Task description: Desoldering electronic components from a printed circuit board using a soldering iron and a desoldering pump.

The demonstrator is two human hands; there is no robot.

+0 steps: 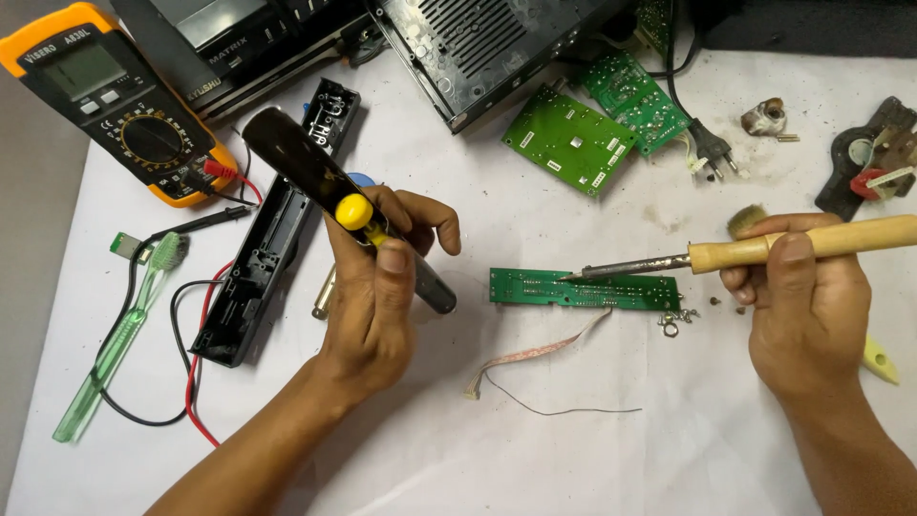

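Soldering at a cluttered repair station, a person is pressing the tip of a wooden-handled soldering iron (764,250) onto the near-left end of a narrow green circuit board (585,289), which is lying flat on the white tabletop (573,449) between the two hands. The right hand (807,311) is closing around the iron's handle, thumb on top. The left hand (377,287) is gripping a black desoldering pump (325,182) with a yellow button, its nozzle pointing down toward the board but hanging well short of it, to the board's left.

The job appears to be mid-way: the iron is touching a joint, the pump is not yet at the board, and whether any solder is already cleared is too small to tell. A flat ribbon cable (535,354) and a thin dark wire (564,409) are trailing loose from the board toward the person, and small nuts and washers (673,323) are lying just beside the right hand.

An open black plastic casing (263,258), left of the left hand, is sitting empty of its board as far as can be seen. Beyond the hands a larger black chassis (478,48) is lying open, two green circuit boards (597,119) resting beside it. A yellow multimeter (119,105) with red and black leads and a green toothbrush (119,334) are sitting far left.
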